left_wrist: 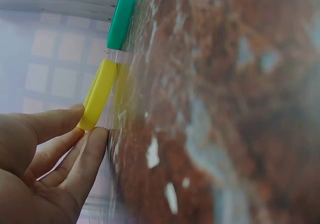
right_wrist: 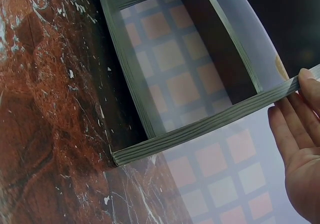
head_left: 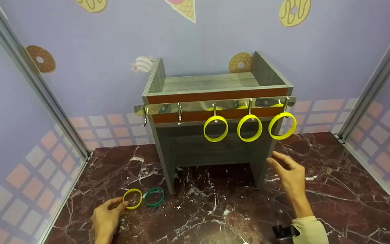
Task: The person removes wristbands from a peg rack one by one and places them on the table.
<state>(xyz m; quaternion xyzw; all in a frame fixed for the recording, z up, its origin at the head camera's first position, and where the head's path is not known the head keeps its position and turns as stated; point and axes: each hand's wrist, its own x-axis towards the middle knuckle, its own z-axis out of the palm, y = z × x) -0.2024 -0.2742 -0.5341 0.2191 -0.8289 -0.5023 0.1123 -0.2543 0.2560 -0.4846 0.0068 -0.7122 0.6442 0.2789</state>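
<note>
On the shiny dark red marble table (head_left: 168, 230), the smooth yellow ring (left_wrist: 100, 91) lies just right of the left hand (head_left: 107, 215), whose thumb and fingers pinch its edge and tip that side up. It is round, so no side is long; the green ring (left_wrist: 122, 19) is just past it, and two bare metal hooks (head_left: 180, 114) are up high, a bit right. The right hand (head_left: 290, 176), farther off, pinches the grey wood-grain stand's (right_wrist: 215, 121) front edge.
</note>
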